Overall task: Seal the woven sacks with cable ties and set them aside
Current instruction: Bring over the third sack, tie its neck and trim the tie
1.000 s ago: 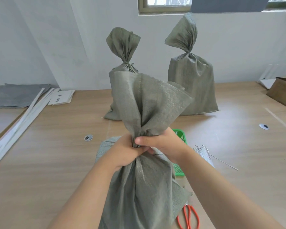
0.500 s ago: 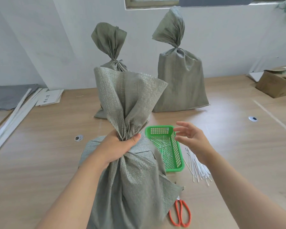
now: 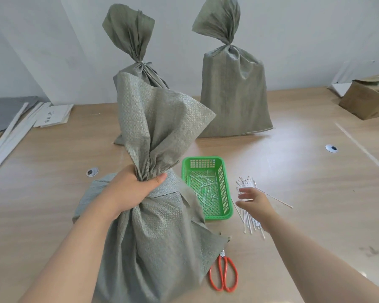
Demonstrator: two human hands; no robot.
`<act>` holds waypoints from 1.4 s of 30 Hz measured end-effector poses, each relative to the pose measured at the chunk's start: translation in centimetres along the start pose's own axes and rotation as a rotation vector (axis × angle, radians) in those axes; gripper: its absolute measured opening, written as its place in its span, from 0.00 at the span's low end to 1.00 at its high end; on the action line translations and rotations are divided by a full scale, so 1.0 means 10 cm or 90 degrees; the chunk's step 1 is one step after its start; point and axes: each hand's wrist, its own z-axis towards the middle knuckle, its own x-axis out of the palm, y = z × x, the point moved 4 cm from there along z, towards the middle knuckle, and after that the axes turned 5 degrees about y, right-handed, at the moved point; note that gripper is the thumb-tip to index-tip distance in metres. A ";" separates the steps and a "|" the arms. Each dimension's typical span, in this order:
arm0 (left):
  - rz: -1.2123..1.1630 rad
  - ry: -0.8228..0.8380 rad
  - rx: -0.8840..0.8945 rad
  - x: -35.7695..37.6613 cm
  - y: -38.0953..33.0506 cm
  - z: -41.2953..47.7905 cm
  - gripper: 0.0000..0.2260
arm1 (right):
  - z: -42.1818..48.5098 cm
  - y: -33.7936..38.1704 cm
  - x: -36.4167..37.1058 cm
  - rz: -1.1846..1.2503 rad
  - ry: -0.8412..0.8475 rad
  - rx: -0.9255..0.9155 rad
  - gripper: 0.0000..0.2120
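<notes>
A grey-green woven sack (image 3: 155, 237) stands in front of me, its mouth bunched into a neck. My left hand (image 3: 129, 189) is clenched around that neck and holds it upright. My right hand (image 3: 253, 201) hovers with fingers spread just above a loose pile of white cable ties (image 3: 248, 206) on the table, right of a green basket. I see nothing held in it. Two tied sacks stand at the back: one (image 3: 136, 62) directly behind the held sack, another (image 3: 233, 84) to its right.
The green plastic basket (image 3: 225, 186) holds cut tie ends. Orange-handled scissors (image 3: 223, 273) lie near the sack's base. A cardboard box (image 3: 368, 99) sits at the far right. White strips (image 3: 11, 132) and flat grey sacks (image 3: 2, 112) lie at the left.
My right hand let go of the sack's neck and moved right and down to the pile of cable ties. The left hand kept its grip on the neck.
</notes>
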 end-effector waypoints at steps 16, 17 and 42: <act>-0.065 -0.014 -0.013 -0.08 0.12 0.19 0.29 | 0.37 -0.58 0.16 -0.439 -0.003 0.189 0.14; -0.066 -0.011 -0.009 -0.08 0.13 0.20 0.30 | 0.36 -0.59 0.16 -0.448 0.002 0.204 0.12; -0.089 0.025 0.012 -0.08 0.13 0.28 0.12 | 0.36 -0.72 0.29 -0.488 -0.008 0.259 0.11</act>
